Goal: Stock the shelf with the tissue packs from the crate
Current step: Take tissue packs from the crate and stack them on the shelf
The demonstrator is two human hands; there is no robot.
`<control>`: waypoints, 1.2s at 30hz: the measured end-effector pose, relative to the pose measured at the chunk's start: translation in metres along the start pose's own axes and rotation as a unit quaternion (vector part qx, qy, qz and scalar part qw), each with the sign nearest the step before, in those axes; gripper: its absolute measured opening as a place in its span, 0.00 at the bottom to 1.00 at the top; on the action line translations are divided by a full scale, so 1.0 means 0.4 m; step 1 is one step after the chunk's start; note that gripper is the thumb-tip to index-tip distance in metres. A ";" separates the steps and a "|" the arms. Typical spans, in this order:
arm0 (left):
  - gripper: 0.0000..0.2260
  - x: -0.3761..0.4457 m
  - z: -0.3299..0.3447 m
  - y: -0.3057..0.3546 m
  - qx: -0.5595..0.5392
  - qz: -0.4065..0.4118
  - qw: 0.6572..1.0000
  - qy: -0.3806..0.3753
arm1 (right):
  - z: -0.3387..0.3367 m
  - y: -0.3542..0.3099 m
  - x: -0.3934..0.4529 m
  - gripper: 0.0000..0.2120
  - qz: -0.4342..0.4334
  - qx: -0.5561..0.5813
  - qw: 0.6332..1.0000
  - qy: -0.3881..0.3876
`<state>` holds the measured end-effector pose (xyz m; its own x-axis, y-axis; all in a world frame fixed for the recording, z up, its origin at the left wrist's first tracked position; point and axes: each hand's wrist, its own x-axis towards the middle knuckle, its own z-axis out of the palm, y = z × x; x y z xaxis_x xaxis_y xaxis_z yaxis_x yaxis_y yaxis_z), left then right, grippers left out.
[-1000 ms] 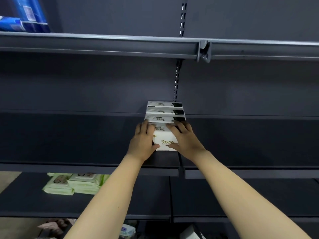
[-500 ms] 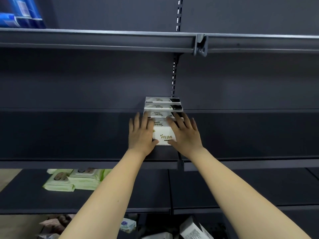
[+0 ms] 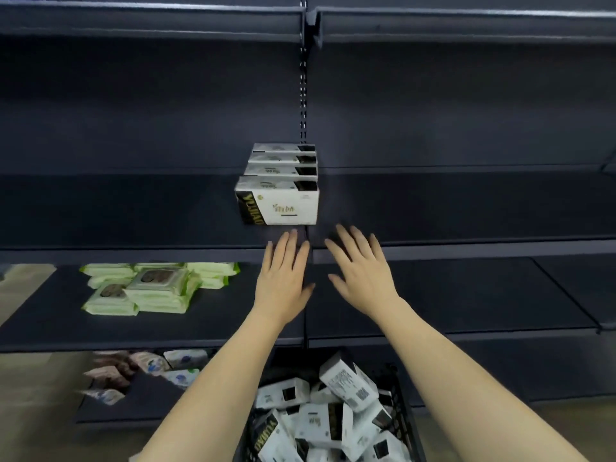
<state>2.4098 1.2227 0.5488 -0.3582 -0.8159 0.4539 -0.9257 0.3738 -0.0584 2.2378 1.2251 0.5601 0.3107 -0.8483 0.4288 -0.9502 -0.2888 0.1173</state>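
A row of several white-and-black tissue packs (image 3: 278,203) stands on the dark middle shelf (image 3: 133,225), running back towards the rear panel. My left hand (image 3: 285,278) and my right hand (image 3: 361,271) hover just in front of the shelf's edge, below the front pack, fingers straight and spread, holding nothing. Under my forearms, a black crate (image 3: 405,405) holds several more tissue packs (image 3: 333,411) in a loose heap.
Green wet-wipe packs (image 3: 146,288) are piled on the lower shelf at the left. Several mixed packets (image 3: 143,365) lie on the bottom shelf at the left. A slotted upright (image 3: 302,81) divides the bays. An upper shelf (image 3: 466,25) overhangs.
Both hands have let go of the front pack and drawn back from it towards me. The view has tilted downward, bringing the crate into sight.
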 end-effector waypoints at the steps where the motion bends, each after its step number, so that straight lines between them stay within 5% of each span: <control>1: 0.38 -0.021 0.007 0.027 -0.003 -0.001 1.000 -0.008 | 0.003 0.012 -0.033 0.32 0.001 -0.002 1.000 -0.012; 16: 0.36 -0.256 0.159 0.294 -0.047 -0.045 0.983 -0.173 | 0.143 0.096 -0.406 0.34 0.037 0.038 0.979 -0.198; 24: 0.33 -0.316 0.281 0.344 -0.044 -0.058 0.948 -0.309 | 0.281 0.116 -0.507 0.33 0.037 0.077 0.932 -0.353; 36: 0.34 -0.355 0.575 0.322 -0.047 -0.045 0.907 -0.417 | 0.577 0.113 -0.582 0.32 0.052 0.090 0.875 -0.472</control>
<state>2.3135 1.2851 0.2725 -0.2865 -0.8799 -0.3790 -0.9550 0.2941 0.0390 2.1279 1.3072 0.2588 0.1839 -0.8385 -0.5129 -0.9819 -0.1805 -0.0571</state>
